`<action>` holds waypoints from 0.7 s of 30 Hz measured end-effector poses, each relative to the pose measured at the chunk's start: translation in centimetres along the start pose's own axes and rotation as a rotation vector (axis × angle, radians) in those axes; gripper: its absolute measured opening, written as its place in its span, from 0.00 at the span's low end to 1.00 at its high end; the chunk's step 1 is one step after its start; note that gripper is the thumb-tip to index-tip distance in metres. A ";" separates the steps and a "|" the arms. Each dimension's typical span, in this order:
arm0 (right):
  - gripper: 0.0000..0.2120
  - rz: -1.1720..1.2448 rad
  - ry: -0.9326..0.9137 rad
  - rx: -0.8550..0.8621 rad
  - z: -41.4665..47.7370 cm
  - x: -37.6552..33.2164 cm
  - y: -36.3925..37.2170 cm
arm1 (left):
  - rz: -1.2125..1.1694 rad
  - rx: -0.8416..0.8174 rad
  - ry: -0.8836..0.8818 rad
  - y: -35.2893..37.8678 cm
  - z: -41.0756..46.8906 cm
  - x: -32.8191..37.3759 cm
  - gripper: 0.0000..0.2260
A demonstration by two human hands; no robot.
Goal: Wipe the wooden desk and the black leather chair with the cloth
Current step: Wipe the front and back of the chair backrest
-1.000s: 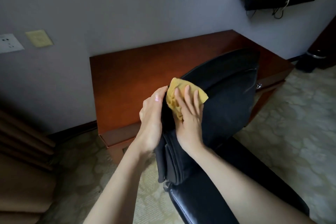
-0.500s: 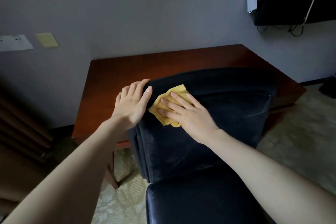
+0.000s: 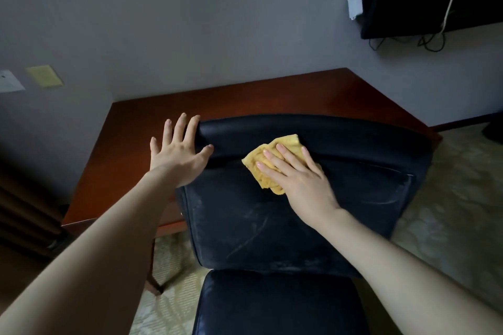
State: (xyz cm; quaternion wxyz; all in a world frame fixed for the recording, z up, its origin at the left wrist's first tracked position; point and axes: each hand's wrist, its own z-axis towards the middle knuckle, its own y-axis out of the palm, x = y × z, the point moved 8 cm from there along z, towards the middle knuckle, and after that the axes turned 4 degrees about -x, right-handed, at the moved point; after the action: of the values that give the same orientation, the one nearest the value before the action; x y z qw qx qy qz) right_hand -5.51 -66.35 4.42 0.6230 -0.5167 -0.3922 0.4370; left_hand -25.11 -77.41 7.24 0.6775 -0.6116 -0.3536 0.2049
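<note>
Obs: right hand (image 3: 302,182) lies flat on the yellow cloth (image 3: 287,143), fingers straight and close together, pressing it against the upper front of the black leather chair (image 3: 272,228), just below the top edge of the backrest (image 3: 353,141). Nothing pinches the cloth; pressure alone holds it. The cloth is bunched and folded, not spread.

Left hand (image 3: 177,155): fingers splayed and straight, palm against the upper left corner of the backrest, fingertips reaching past the top edge. It braces, it does not grip.

The wooden desk (image 3: 245,100) stands right behind the chair, bare top in view. Whether the backrest touches its edge: cannot tell.

Pale streaks (image 3: 245,239) show across the lower backrest; I judge the chair step only partly done.

Risks:
- cloth slips out from under the flat fingers on a fast stroke, since no finger curls round it
- hard push tips or shifts the chair into the desk; the flat left palm gives weak restraint
- bunched cloth leaves gaps, so the streaks lower down get missed
- seat (image 3: 272,304) overlooked
</note>
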 end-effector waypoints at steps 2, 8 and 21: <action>0.38 0.004 0.033 -0.016 -0.1 0.5 0.0 | 0.003 0.006 0.026 0.1 0.4 0.9 0.32; 0.37 0.045 0.114 -0.021 -0.9 0.8 -0.5 | 0.156 0.046 0.087 -0.1 0.6 2.8 0.37; 0.28 -0.148 0.038 -0.061 -5.7 5.1 -1.4 | 0.207 -0.075 0.503 2.6 -5.8 18.6 0.34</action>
State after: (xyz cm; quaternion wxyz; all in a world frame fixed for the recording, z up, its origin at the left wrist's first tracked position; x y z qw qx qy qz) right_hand 1.64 -63.32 5.07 0.6449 -0.5134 -0.4304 0.3677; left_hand -8.11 -67.73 8.99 0.6964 -0.7007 -0.1173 0.1015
